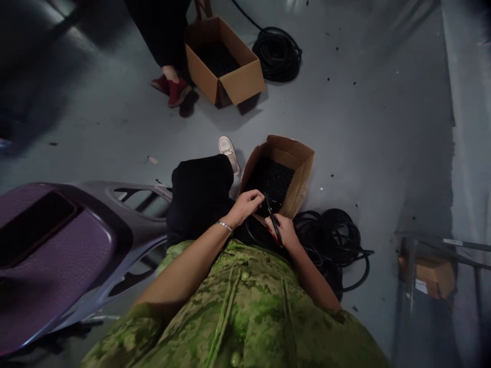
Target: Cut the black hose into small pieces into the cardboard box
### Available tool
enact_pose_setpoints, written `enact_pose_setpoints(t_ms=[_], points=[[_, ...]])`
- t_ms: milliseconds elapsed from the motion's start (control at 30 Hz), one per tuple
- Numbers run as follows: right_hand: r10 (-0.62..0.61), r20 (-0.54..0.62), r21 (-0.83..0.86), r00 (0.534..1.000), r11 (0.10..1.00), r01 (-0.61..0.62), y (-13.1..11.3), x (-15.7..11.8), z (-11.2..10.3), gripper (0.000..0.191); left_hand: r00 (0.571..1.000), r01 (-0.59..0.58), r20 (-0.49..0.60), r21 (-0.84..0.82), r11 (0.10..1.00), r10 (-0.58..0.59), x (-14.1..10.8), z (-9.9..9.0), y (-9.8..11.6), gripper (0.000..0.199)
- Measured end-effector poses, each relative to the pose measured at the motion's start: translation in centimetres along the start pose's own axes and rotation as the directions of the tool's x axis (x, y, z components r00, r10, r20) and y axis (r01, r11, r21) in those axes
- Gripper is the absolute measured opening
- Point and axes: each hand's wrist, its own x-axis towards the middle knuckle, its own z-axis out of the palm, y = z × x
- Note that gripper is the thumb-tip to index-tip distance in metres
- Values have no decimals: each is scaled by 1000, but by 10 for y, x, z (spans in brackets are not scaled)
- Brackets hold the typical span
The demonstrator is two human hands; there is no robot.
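Note:
My right hand [284,231] is closed around a slim black hand tool [273,220] with red on its grip; it looks like scissors or cutters. The tool's tip points up toward the fingers of my left hand [247,204]. The left fingers are pinched together, and whatever they hold is too small to make out. Both hands are over the near edge of an open cardboard box [306,179] that holds many small black pieces [274,179]. Below the hands a dark cord [250,232] curves across my lap. A tangled heap of black cable [333,235] lies right of the box.
Ahead, another person's red shoes [178,92] are beside a second cardboard box [207,79] with dark contents. A black cable coil [278,53] lies next to it. At left, a phone [36,227] rests on a purple chair [84,240]. A small carton [435,276] is at right.

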Motion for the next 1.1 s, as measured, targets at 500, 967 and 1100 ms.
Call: enact_pose_setpoints(t_ms=[500,967,1100], points=[[44,-122,-60,992,997,-52,33,-5,14,44,998,50,-36,36,998,-48,17,14,-16,20],[146,122,349,982,920,-180,31,8,0,49,997,-4,81,40,999,1,17,20,-16,20],[181,121,363,976,907,-213,31,6,1,47,998,11,66,55,998,-14,18,20,-15,18]])
